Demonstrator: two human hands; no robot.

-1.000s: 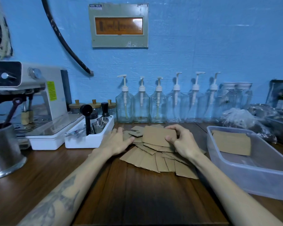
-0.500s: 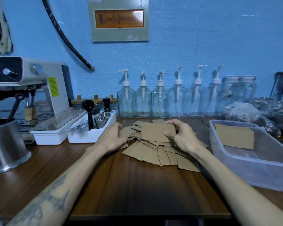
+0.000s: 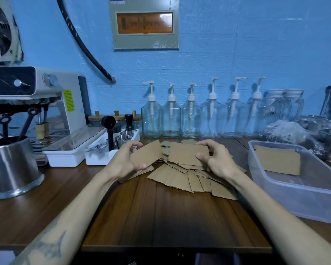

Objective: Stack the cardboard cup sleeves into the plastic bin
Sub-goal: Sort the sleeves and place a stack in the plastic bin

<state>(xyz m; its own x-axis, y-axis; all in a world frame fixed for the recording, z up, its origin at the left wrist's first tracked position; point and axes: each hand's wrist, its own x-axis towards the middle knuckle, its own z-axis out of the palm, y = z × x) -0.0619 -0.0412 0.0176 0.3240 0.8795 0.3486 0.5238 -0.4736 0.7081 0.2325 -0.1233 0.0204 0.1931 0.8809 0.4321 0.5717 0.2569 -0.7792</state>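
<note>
Head view: each hand pinches one flat sleeve above the loose pile [image 3: 189,178]. The right hand [image 3: 217,161], gripping its sleeve [image 3: 187,153] with curled fingers, is nearer the plastic bin [image 3: 302,196]. The left hand [image 3: 125,159] grips its tilted sleeve [image 3: 146,154], farther from the bin.

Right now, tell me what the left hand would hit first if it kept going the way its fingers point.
The left hand grips one cardboard sleeve, pointing right; probably the sleeve held by the right hand comes first. Depth is unclear.

Single head view, looking forward-down over wooden counter [image 3: 161,217], blue wall [image 3: 237,44] behind.
</note>
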